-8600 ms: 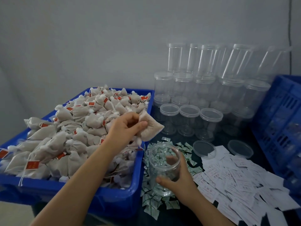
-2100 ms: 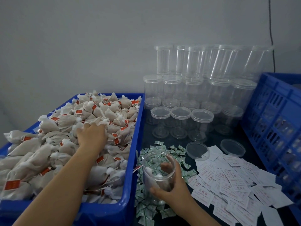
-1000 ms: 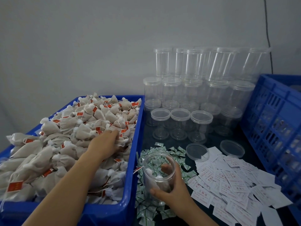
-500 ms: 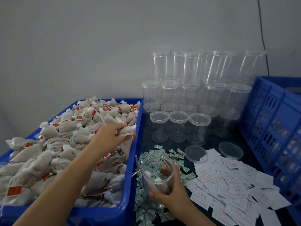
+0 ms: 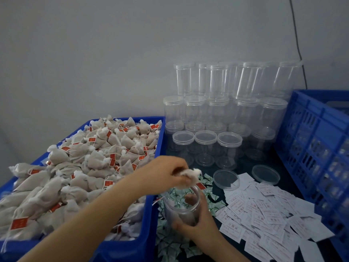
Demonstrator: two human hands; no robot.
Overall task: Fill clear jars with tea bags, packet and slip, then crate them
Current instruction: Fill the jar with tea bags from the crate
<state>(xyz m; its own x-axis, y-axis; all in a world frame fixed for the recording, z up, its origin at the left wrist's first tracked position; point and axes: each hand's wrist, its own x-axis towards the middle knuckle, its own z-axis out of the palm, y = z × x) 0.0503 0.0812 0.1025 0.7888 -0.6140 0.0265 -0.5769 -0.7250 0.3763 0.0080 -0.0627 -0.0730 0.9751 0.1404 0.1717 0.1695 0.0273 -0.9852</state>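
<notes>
My right hand (image 5: pixel 196 225) grips an open clear jar (image 5: pixel 181 207) standing on the pile of green-and-white packets (image 5: pixel 170 242). My left hand (image 5: pixel 162 174) pinches a beige tea bag (image 5: pixel 188 176) right over the jar's mouth, its red tag hanging at the rim. The jar holds tea bags in its lower part. A blue bin (image 5: pixel 147 233) heaped with tea bags (image 5: pixel 85 167) fills the left. White printed slips (image 5: pixel 264 216) are spread on the dark table to the right of the jar.
Stacked empty lidded clear jars (image 5: pixel 226 114) stand against the back wall. Two loose clear lids (image 5: pixel 225 179) (image 5: pixel 265 174) lie in front of them. A blue slatted crate (image 5: pixel 317 148) stands at the right edge, with jars dimly visible inside.
My left hand lifted a tea bag out of the blue bin and carried it right, over the jar's mouth. My right hand kept its hold on the jar.
</notes>
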